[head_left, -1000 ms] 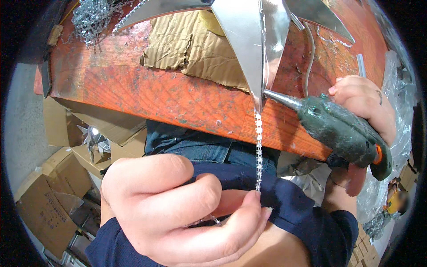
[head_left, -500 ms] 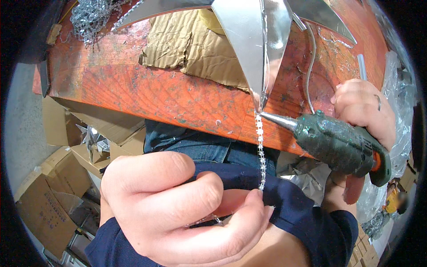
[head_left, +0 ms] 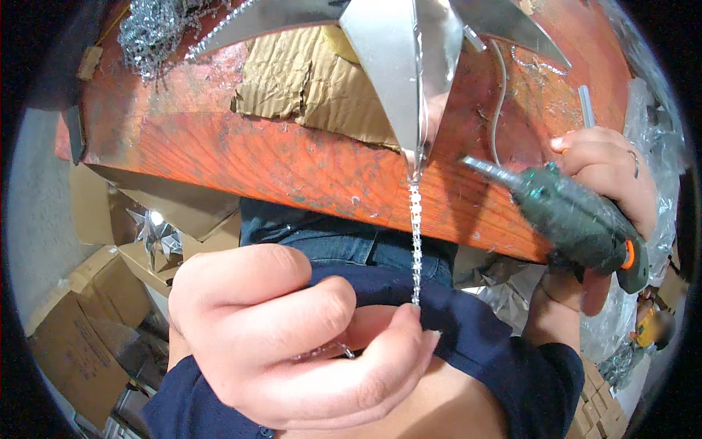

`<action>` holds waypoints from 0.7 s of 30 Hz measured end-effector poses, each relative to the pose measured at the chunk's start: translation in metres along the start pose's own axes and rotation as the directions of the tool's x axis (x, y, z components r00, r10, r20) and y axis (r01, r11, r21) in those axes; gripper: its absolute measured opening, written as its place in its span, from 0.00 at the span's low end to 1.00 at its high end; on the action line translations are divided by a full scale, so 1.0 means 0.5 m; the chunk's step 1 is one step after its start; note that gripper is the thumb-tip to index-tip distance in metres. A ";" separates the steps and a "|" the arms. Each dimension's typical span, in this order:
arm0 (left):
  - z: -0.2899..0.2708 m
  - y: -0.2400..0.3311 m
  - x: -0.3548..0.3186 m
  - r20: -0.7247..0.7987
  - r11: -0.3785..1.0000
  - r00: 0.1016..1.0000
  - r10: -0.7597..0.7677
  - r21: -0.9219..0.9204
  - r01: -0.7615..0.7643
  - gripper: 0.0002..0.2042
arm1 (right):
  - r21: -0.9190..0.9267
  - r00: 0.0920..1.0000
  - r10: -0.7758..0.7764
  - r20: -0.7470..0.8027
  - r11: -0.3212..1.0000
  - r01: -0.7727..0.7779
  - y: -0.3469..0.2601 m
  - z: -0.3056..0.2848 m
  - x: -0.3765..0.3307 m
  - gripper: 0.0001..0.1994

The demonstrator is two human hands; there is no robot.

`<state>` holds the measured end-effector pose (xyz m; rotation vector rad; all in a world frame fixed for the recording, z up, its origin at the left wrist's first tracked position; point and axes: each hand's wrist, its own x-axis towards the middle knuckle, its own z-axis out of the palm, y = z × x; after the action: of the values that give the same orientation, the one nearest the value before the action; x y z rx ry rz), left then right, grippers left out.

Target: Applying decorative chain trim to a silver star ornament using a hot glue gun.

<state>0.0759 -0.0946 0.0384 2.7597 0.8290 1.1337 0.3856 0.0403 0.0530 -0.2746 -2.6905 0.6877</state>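
Between thumb and fingers my left hand (head_left: 292, 336) pinches the lower end of a rhinestone chain (head_left: 415, 234), which runs up taut to the tip of a silver star point. The mirror-like silver star (head_left: 395, 66) lies over the table with that point reaching toward me past the front edge. My right hand (head_left: 610, 172) is wrapped round a dark green glue gun (head_left: 578, 219). Its metal nozzle points left and stands a little apart from the star's tip. More of the chain is tucked inside my left palm, partly hidden.
On the red, glue-stained wooden table (head_left: 256, 164) lies a piece of torn cardboard (head_left: 314, 88). A tangled heap of silver chain (head_left: 153, 36) sits at the far left. Cardboard boxes (head_left: 80, 336) stand below on the left, one with a silver star (head_left: 155, 234). Clear plastic (head_left: 651, 146) hangs at the right.
The glue gun has pulled back right, its nozzle leaving the star's tip. The star and chain have shifted slightly left, with my left hand still gripping the chain.
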 end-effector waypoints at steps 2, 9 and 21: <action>-0.014 -0.006 -0.001 0.000 0.999 1.000 -0.030 -0.009 0.030 0.13 | -0.029 0.925 0.288 -0.246 0.952 -0.304 -0.032 0.021 -0.030 0.33; -0.043 -0.067 0.063 -0.069 0.987 0.992 -0.110 -0.121 0.101 0.12 | -0.179 0.685 0.643 -0.342 0.671 -0.719 -0.082 0.032 -0.130 0.20; -0.024 -0.157 0.121 0.102 0.859 0.869 -0.484 -0.135 0.494 0.21 | -0.347 0.601 0.721 -0.345 0.497 -0.796 -0.078 -0.007 -0.085 0.08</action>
<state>0.0672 0.0007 0.0674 2.2461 1.2752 0.9525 0.4220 -0.0033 0.0629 -1.6674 -2.4335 0.1479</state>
